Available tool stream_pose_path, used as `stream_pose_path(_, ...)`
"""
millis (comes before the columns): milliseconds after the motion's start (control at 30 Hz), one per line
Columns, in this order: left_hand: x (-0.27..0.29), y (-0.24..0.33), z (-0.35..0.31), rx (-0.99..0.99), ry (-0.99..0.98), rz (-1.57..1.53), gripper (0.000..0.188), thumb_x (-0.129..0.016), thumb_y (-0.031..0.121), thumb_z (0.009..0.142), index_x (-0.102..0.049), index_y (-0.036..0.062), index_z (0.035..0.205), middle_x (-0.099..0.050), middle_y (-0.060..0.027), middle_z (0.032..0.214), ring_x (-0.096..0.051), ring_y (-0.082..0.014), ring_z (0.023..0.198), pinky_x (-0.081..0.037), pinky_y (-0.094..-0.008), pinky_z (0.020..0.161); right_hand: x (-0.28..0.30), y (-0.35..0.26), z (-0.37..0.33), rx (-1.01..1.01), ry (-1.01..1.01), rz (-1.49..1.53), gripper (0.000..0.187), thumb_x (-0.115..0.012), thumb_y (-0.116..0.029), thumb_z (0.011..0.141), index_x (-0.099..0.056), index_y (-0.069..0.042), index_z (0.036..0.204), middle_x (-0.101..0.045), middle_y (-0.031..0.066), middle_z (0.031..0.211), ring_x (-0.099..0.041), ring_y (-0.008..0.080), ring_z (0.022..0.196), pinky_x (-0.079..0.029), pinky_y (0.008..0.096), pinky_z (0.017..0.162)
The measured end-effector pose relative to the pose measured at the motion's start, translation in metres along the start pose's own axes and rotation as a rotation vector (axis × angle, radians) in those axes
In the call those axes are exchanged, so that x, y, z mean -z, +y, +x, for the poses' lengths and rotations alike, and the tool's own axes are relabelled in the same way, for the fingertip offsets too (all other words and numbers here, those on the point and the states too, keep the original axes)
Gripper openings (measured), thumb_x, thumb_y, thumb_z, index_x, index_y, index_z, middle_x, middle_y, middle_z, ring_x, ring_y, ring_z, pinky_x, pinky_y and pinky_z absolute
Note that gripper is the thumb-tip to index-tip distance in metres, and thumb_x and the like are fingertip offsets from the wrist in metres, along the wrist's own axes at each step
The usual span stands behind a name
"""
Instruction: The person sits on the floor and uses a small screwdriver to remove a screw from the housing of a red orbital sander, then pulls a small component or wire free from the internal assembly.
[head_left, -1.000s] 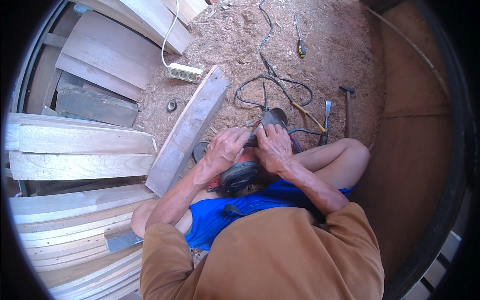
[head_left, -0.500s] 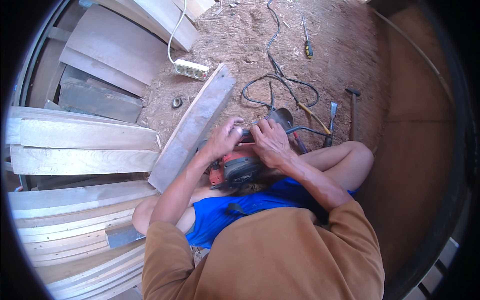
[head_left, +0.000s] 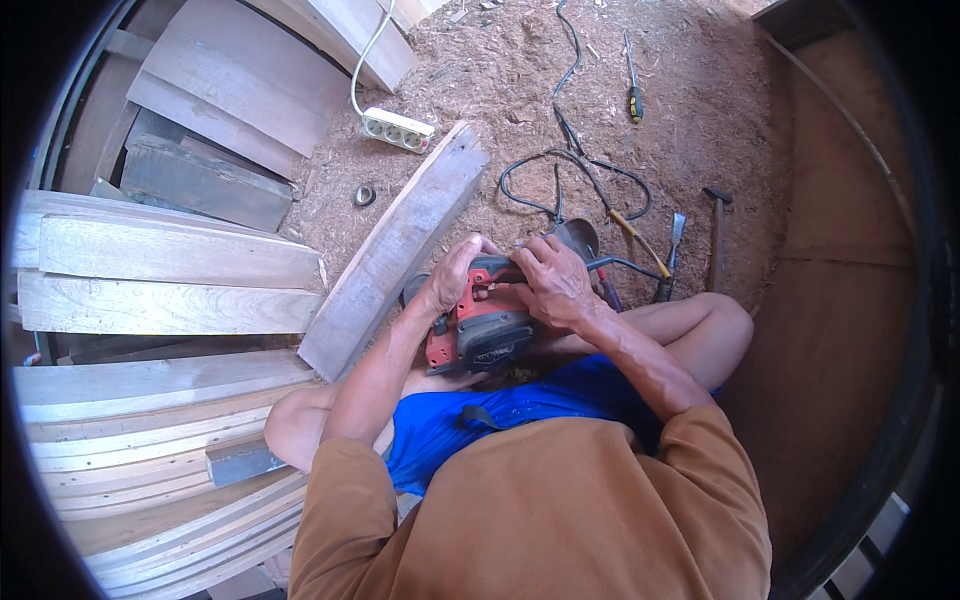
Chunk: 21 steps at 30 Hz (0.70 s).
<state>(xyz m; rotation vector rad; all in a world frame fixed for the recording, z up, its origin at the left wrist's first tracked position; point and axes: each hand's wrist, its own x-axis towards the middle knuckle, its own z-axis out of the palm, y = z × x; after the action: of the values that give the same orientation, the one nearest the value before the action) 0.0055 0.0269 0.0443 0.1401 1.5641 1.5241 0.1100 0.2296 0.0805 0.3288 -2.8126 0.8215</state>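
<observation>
A red and black electric planer [head_left: 487, 330] is tilted in front of my crossed legs, with its dark side cover toward me. My left hand [head_left: 455, 275] is closed over its upper left part, fingertips hidden behind the body. Around the rear of its handle, my right hand [head_left: 553, 282] is wrapped from above. A black cable [head_left: 628, 262] comes out past my right hand. Just beyond my left forearm lies a long wooden beam [head_left: 395, 250], slanting away from me. A rounded dark metal piece [head_left: 577, 237] shows behind my right hand.
Stacked boards [head_left: 170, 300] fill the left side. A white power strip [head_left: 398, 130] and a tape roll [head_left: 365, 195] lie beyond the beam. On the shavings to the right are a screwdriver [head_left: 635, 100], a chisel [head_left: 676, 235] and a hammer [head_left: 717, 230], beside a brown panel [head_left: 840, 300].
The planer has turned a little in my hands, so more of its red handle shows. My right hand has shifted slightly right. The whole view has also moved a little.
</observation>
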Motion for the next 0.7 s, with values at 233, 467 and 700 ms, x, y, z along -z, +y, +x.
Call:
stream_pose_path(233, 0.011, -0.004, 0.012, 0.110, -0.080, -0.204, 0.079, -0.030, 0.079, 0.103, -0.062, 0.0081, 0.118, -0.071, -0.0064, 0.093, -0.063, -0.0116, 0.075, -0.052, -0.0262, 0.056, -0.012, -0.008, 0.026, -0.039, -0.197, -0.185, 0.046, -0.083, -0.028, 0.077, -0.063, -0.004, 0.110, -0.063, 0.0157, 0.103, -0.063, 0.0369, 0.102, -0.053, 0.0476, 0.088)
stream_pose_path(467, 0.016, -0.021, 0.023, 0.072, -0.078, -0.258, 0.085, -0.030, 0.082, 0.101, -0.063, 0.0054, 0.115, -0.071, -0.0070, 0.095, -0.063, -0.0117, 0.074, -0.054, -0.0270, 0.059, -0.006, 0.001, 0.031, -0.036, -0.246, -0.069, 0.053, -0.085, -0.032, 0.072, -0.062, -0.003, 0.110, -0.063, 0.0163, 0.103, -0.064, 0.0377, 0.104, -0.055, 0.0480, 0.087)
stream_pose_path(700, 0.031, -0.044, 0.042, 0.010, -0.027, -0.283, 0.083, -0.033, 0.078, 0.103, -0.064, 0.0023, 0.111, -0.069, -0.0069, 0.093, -0.066, -0.0154, 0.083, -0.057, -0.0318, 0.080, 0.004, 0.003, 0.040, -0.022, -0.261, -0.029, 0.053, -0.084, -0.036, 0.078, -0.061, -0.002, 0.112, -0.063, 0.0180, 0.107, -0.062, 0.0390, 0.106, -0.051, 0.0499, 0.094)
